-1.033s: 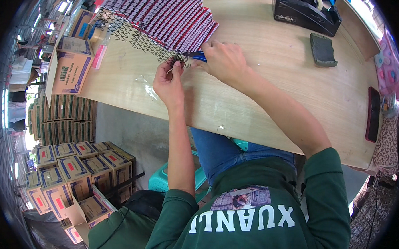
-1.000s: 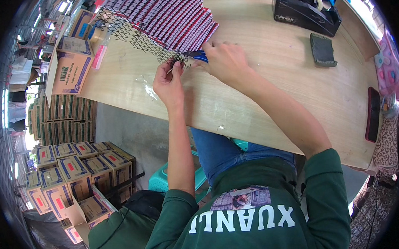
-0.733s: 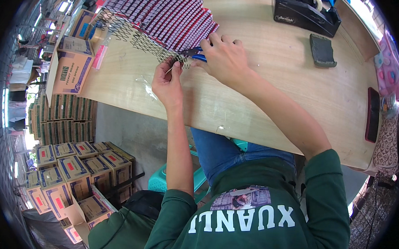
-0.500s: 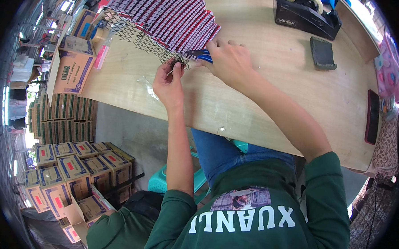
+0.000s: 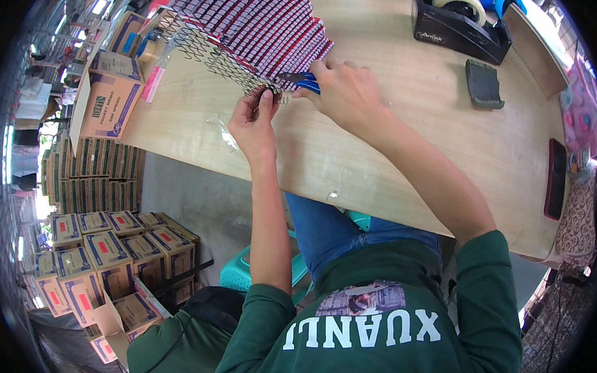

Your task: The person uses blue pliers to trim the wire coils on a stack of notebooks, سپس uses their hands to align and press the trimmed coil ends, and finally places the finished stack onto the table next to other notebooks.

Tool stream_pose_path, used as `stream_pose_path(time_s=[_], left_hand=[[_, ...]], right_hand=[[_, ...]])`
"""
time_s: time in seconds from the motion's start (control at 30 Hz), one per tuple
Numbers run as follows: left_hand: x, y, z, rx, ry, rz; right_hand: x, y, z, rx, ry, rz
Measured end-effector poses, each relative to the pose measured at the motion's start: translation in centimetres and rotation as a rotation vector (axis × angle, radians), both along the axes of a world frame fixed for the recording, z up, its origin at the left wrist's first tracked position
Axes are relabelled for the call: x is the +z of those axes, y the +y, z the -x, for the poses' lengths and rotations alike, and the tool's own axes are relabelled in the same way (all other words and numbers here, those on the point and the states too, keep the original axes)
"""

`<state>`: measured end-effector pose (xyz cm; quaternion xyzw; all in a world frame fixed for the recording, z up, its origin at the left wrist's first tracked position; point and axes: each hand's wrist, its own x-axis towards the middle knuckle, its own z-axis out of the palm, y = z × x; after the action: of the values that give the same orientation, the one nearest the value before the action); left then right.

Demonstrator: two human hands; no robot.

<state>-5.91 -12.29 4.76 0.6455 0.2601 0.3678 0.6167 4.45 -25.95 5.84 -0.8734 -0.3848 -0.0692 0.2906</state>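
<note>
My left hand [image 5: 256, 124] pinches a small bunch of dark wire coil ends between thumb and fingers, just above the table. These join a strip of black wire spirals [image 5: 217, 61] that runs up and left along the near side of a large stack of small spiral-bound memo pads [image 5: 245, 24] with pale and red edges. In my right hand [image 5: 349, 92] are blue-handled pliers [image 5: 308, 81], their dark jaws pointing left at the coils and the nearest pads. Whether the jaws touch a wire is too small to tell.
A black tape dispenser [image 5: 458, 30] stands at the back right of the wooden table [image 5: 406, 171], near a dark grey block [image 5: 484, 84]. A dark phone-like object [image 5: 555, 179] lies by the right edge. Open carton [image 5: 112, 105] at left; stacked cartons [image 5: 112, 258] and a green stool [image 5: 236, 272] below.
Both hands stay nearly in place at the coils. The pliers have shifted very slightly, and the whole view has moved a little.
</note>
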Motion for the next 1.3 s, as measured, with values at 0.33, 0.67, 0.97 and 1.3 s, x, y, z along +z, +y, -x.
stream_pose_path(time_s=[0.33,0.67,0.97,1.3], left_hand=[[1.0,0.7,0.8,-0.019,-0.016,-0.028],[1.6,0.6,0.8,-0.026,-0.053,-0.063],[1.3,1.3,0.8,0.004,0.003,-0.268],[1.3,1.5,0.8,0.023,0.02,-0.285]], right_hand=[[1.0,0.7,0.4,0.003,-0.053,0.02],[1.8,0.3,1.0,-0.051,-0.246,-0.052],[2.2,0.6,1.2,-0.07,-0.244,-0.052],[2.7,1.1,1.7,-0.057,-0.228,0.0]])
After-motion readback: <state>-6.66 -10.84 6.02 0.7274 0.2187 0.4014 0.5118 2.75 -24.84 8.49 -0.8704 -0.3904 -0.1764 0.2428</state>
